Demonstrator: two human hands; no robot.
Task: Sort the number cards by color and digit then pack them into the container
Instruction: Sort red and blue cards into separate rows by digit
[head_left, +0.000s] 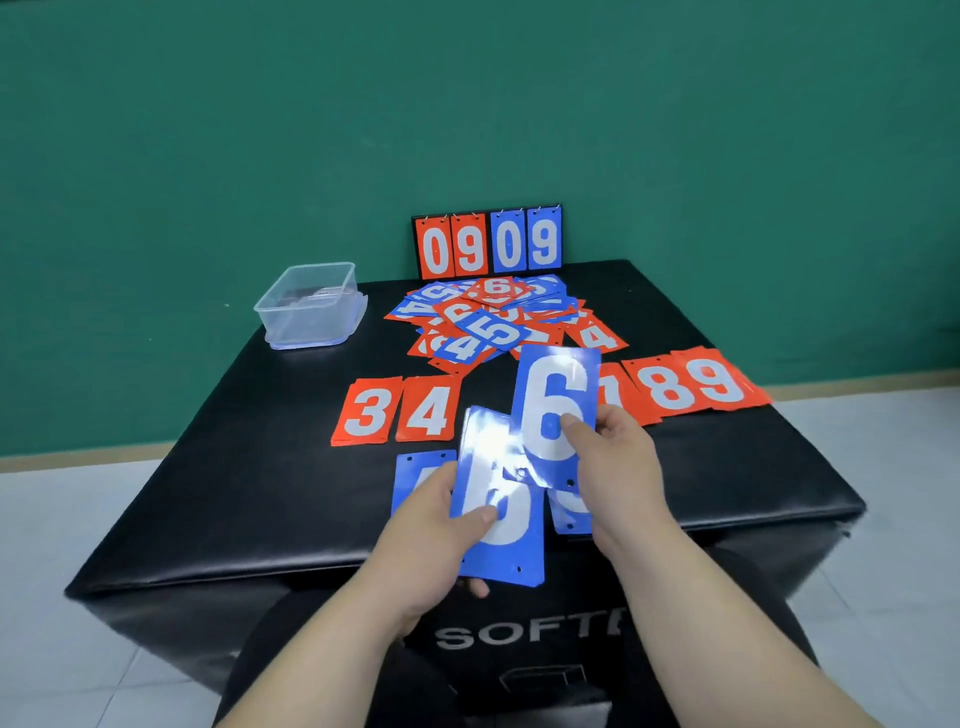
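Sorting was mid-way: the right hand (618, 457) pinched a blue 6 card (556, 405) by its lower edge, thumb across the face, lifting it upright, probably so the digit could be read before choosing its place. The left hand (441, 525) gripped a small stack of blue cards (501, 519) from the left side, thumb on top, held just above the near edge of the worktop (208, 467); its top digit was washed out by glare. Both grips were clenched on cards, neither free.

Red cards lay face up in a row in rising order, apparently so gaps show: 3 (366, 410), 4 (428, 410), then, past the raised card, 8 (667, 387) and 9 (719, 379). Blue cards (415, 478) lay in a nearer row, partly hidden by the hands. The unsorted pile (493, 322) sat behind, below a flip scoreboard (488, 241). The clear plastic container (311, 306) stood at far left, well apart; no number cards were packed in it yet.
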